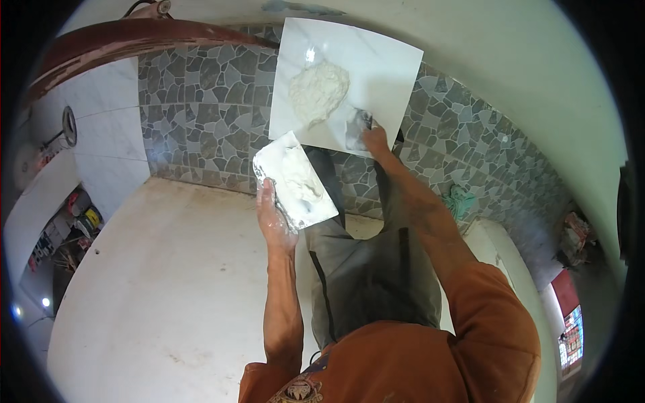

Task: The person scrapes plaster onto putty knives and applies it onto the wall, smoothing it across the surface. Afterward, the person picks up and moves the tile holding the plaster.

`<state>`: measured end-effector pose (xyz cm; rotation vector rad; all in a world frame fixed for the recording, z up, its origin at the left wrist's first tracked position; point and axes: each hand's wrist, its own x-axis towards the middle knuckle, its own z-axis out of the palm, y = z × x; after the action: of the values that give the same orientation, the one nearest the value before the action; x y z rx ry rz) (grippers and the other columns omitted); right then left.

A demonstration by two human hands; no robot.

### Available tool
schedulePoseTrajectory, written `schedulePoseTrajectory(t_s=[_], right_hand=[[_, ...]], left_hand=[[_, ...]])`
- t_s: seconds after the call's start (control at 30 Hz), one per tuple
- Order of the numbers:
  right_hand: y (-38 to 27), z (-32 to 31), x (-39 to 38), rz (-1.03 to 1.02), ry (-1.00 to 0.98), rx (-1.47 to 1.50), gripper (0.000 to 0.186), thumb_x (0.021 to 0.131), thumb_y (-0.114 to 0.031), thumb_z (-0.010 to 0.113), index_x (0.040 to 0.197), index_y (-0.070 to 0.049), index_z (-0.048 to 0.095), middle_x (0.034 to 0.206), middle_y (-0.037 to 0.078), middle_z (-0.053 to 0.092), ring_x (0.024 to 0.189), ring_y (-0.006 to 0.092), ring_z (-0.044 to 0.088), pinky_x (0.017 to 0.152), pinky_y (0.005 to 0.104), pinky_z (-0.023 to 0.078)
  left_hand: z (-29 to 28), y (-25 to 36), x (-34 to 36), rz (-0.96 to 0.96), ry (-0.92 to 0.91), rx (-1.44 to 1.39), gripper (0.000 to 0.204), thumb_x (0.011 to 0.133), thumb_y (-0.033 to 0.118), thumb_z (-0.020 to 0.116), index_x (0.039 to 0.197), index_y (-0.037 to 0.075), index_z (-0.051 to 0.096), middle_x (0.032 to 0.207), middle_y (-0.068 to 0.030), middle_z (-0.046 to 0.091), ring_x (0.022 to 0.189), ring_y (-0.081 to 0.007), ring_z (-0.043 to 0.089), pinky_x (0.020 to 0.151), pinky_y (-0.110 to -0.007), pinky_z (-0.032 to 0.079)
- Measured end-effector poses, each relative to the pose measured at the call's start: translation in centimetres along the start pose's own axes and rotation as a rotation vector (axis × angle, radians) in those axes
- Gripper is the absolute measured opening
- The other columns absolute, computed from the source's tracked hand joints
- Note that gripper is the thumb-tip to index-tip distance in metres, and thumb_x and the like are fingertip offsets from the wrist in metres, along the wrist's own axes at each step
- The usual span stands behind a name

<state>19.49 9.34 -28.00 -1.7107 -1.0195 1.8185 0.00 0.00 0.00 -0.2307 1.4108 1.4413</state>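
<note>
Head view: a mound of white paste [319, 93] lies toward the left edge of the white board [390, 74], ahead and left of the right hand [374, 138], which grips a scraper [355, 129] near the near-right corner, arm outstretched. Forearm pointing forward, the left hand [271, 216] clamps a paste-laden plate [274, 156] by its left edge.

White plate [272, 158] with smeared white paste [301, 180] slants mid-frame, gray scraper [355, 134] at lower right of glossy white board [379, 67], upper center, lumpy off-white mound [319, 93] left of it.
</note>
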Motion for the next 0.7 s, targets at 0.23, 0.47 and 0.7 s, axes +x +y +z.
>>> schedulePoseTrajectory(t_s=[0.23, 0.47, 0.7], right_hand=[[3.0, 2.0, -1.8, 0.157, 0.248, 0.423, 0.035, 0.083, 0.002, 0.052, 0.117, 0.009, 0.052, 0.101, 0.011, 0.06, 0.087, 0.0185, 0.061, 0.074, 0.0325, 0.049], [-0.3, 2.9, 1.7, 0.227, 0.311, 0.453, 0.031, 0.083, -0.001, 0.054, 0.108, 0.017, 0.051, 0.1, 0.015, 0.06, 0.086, 0.0199, 0.06, 0.074, 0.0325, 0.049], [-0.6, 0.5, 1.5, 0.198, 0.032, 0.727, 0.037, 0.088, 0.004, 0.049, 0.125, 0.005, 0.046, 0.108, 0.01, 0.056, 0.101, 0.022, 0.056, 0.089, 0.039, 0.046]], left_hand=[[1.3, 0.2, -1.2, 0.012, 0.01, -0.064, 0.044, 0.097, 0.025, 0.046, 0.132, -0.001, 0.041, 0.127, -0.0112, 0.051, 0.115, -0.0207, 0.052, 0.097, -0.035, 0.042], [1.4, -0.3, -1.0, 0.01, -0.006, -0.045, 0.045, 0.098, 0.028, 0.042, 0.133, -0.001, 0.04, 0.129, -0.0108, 0.049, 0.117, -0.0205, 0.05, 0.099, -0.034, 0.04], [2.2, 0.5, -1.6, 0.072, -0.008, -0.022, 0.046, 0.099, 0.03, 0.041, 0.132, -0.001, 0.04, 0.128, -0.0104, 0.051, 0.116, -0.0209, 0.051, 0.099, -0.035, 0.04]])
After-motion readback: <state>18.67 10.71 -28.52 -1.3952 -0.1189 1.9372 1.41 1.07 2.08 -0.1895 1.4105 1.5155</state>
